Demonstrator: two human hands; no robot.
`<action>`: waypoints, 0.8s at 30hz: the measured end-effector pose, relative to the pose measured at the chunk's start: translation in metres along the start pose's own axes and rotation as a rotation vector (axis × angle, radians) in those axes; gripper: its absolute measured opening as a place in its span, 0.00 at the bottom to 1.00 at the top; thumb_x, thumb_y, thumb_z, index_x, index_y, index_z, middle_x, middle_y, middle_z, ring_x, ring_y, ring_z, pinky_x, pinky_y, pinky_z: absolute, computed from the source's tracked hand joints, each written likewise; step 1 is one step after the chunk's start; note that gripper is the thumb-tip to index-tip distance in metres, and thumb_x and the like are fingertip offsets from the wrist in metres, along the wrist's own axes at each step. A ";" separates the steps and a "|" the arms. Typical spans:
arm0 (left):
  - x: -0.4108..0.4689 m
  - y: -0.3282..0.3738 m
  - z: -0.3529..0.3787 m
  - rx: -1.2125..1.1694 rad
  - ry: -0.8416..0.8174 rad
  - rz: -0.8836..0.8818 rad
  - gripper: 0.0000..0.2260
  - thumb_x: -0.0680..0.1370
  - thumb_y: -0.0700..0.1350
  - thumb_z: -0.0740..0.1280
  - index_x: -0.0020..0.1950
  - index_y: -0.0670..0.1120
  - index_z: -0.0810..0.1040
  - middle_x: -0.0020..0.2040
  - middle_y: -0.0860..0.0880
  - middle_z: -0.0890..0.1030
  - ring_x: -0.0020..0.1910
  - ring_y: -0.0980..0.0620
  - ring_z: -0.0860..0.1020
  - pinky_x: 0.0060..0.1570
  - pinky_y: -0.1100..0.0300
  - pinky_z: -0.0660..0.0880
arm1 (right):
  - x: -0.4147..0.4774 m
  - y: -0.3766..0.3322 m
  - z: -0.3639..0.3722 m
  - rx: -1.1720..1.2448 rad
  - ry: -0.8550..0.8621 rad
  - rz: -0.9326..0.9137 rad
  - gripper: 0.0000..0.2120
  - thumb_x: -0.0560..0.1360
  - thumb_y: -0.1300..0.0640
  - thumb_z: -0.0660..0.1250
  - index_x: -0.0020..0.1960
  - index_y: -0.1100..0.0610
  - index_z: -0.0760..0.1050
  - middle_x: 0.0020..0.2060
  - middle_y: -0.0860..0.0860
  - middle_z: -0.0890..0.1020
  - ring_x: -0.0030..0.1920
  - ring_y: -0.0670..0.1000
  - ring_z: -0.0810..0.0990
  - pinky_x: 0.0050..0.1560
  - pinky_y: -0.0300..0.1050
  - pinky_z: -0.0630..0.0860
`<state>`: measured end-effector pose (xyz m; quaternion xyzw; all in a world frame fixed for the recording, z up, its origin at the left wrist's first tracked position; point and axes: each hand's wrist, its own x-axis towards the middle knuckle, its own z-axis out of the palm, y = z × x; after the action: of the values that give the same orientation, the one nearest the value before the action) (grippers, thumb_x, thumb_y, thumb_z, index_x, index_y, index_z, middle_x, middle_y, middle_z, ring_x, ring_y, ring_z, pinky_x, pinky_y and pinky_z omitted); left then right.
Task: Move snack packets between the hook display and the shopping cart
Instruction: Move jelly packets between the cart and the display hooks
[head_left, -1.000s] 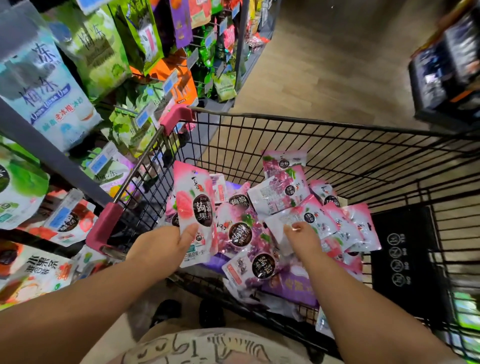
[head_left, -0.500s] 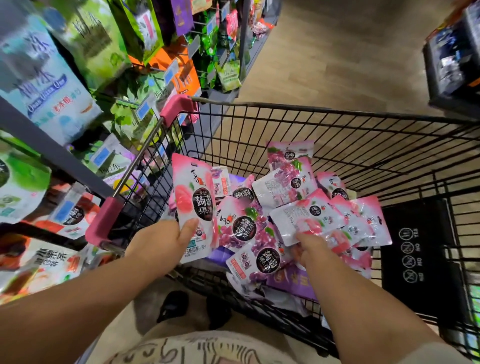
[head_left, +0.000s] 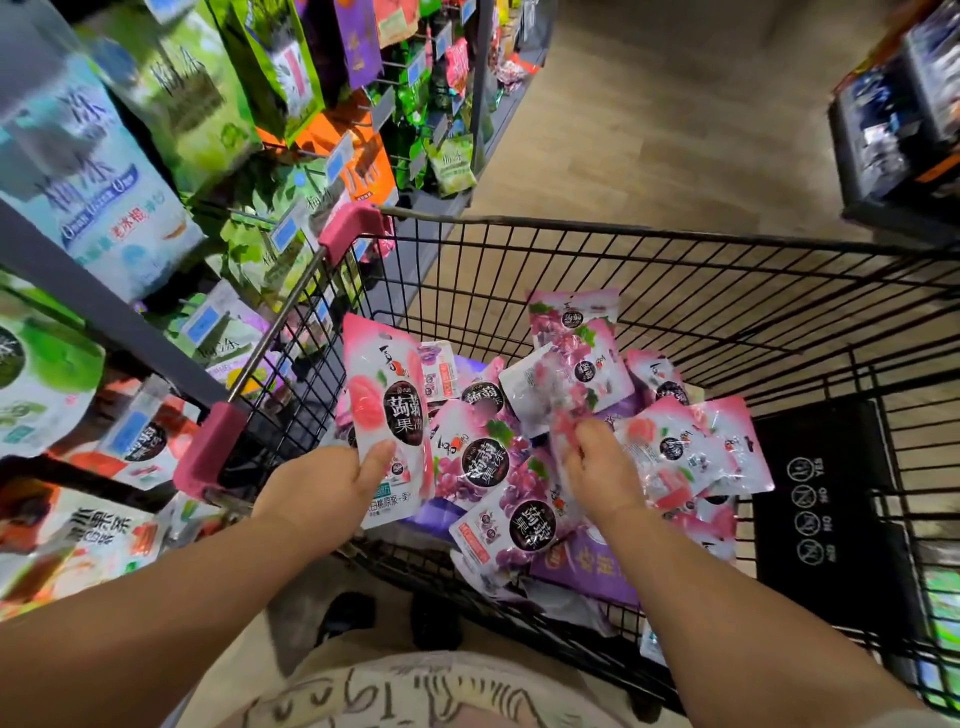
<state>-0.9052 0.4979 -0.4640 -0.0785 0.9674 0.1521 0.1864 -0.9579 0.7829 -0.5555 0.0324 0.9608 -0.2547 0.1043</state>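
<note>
**Cart and hook display, hands at the packets**

Hook display (head_left: 156, 171): tall rack on the left, hung with large blue, green, orange and purple snack bags with blue price tags; it stands just beside the cart.

Black wire shopping cart (head_left: 649, 291): pink plastic corner caps (head_left: 208, 452), basket holding a loose heap of pink and purple glossy snack packets (head_left: 493, 467) with round black labels, over larger purple bags.

Black fold-down seat panel (head_left: 826, 499): at the cart's right, printed with white warning symbols.

Left hand (head_left: 317, 493): clasped on one pink-and-white peach packet (head_left: 387, 410), thumb across its front, packet upright above the cart's near-left corner.

Right hand (head_left: 597, 467): inside the basket, fingers curled around a blurred pink packet (head_left: 563, 431) at the top of the heap.
</note>
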 end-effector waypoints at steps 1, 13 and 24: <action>0.000 0.000 0.000 0.004 -0.002 0.000 0.26 0.80 0.62 0.45 0.33 0.46 0.67 0.33 0.49 0.71 0.37 0.47 0.71 0.39 0.55 0.66 | -0.003 -0.002 0.006 -0.035 -0.107 -0.031 0.13 0.82 0.47 0.55 0.46 0.54 0.69 0.42 0.48 0.72 0.39 0.47 0.73 0.42 0.45 0.68; 0.002 -0.005 0.004 0.016 0.001 -0.003 0.28 0.79 0.64 0.44 0.34 0.45 0.69 0.34 0.48 0.72 0.36 0.46 0.73 0.39 0.55 0.68 | 0.013 0.010 0.040 0.062 -0.288 0.184 0.15 0.76 0.58 0.67 0.62 0.54 0.73 0.60 0.52 0.76 0.54 0.54 0.79 0.59 0.51 0.76; 0.006 -0.008 0.010 0.033 0.011 0.001 0.28 0.78 0.64 0.43 0.35 0.46 0.70 0.34 0.49 0.70 0.37 0.46 0.73 0.39 0.55 0.67 | 0.019 0.021 0.045 0.232 -0.387 0.475 0.45 0.62 0.52 0.82 0.71 0.55 0.61 0.66 0.54 0.74 0.66 0.59 0.73 0.69 0.53 0.69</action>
<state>-0.9055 0.4929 -0.4775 -0.0758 0.9708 0.1360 0.1823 -0.9655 0.7786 -0.6079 0.2183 0.8532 -0.3325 0.3373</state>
